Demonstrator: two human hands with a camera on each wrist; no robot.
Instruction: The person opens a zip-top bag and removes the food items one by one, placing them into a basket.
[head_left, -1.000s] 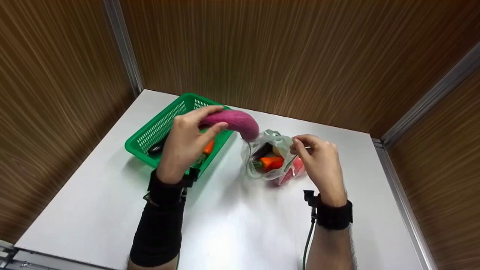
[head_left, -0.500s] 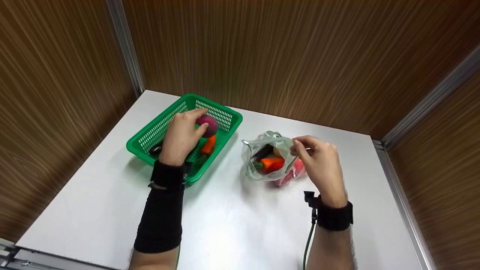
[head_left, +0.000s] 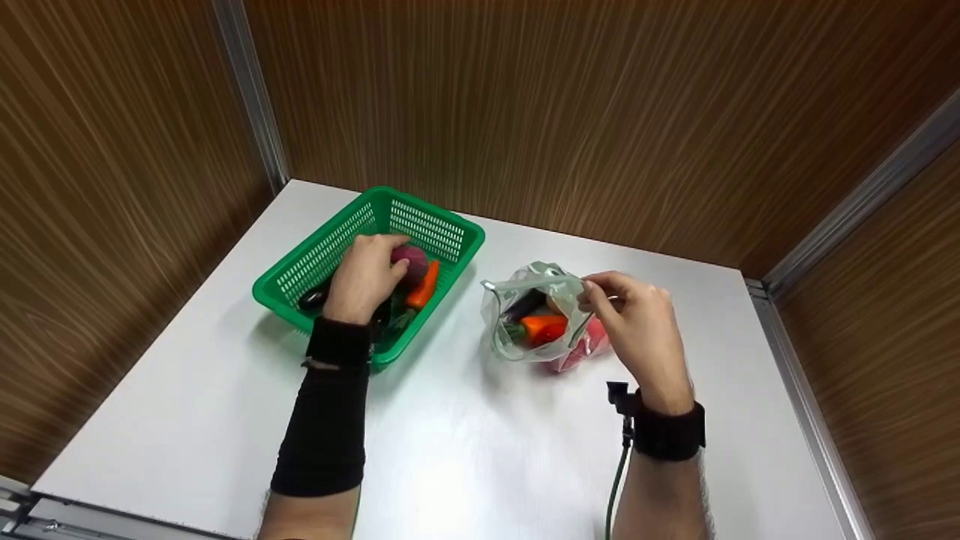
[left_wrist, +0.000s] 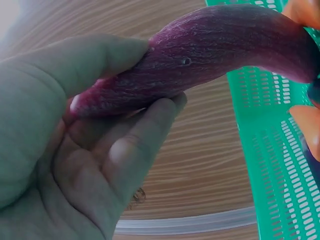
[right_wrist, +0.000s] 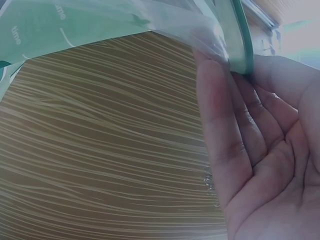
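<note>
My left hand (head_left: 364, 277) is down in the green basket (head_left: 315, 240), gripping a curved purple eggplant (head_left: 414, 264). In the left wrist view, thumb and fingers pinch one end of that eggplant (left_wrist: 200, 57), and its far end reaches over the basket. My right hand (head_left: 641, 330) pinches the rim of a clear zip bag (head_left: 525, 283) between thumb and fingers. The bag's mouth gapes, showing a dark eggplant (head_left: 525, 304) and a carrot (head_left: 541, 328) with a green top inside. In the right wrist view, the bag's green-tinted edge (right_wrist: 242, 45) runs into the fingers.
Another carrot (head_left: 424, 289) and a dark, glossy vegetable (head_left: 311, 298) lie in the basket. Something pinkish red in clear plastic (head_left: 592, 341) is at the bag's right side. Wood-grain panels (head_left: 525, 127) wall in the white table (head_left: 465, 450) at the back and sides.
My left hand has carried the eggplant from beside the bag's mouth leftward and down into the basket. The bag's mouth shifted slightly; my right hand has stayed at its rim.
</note>
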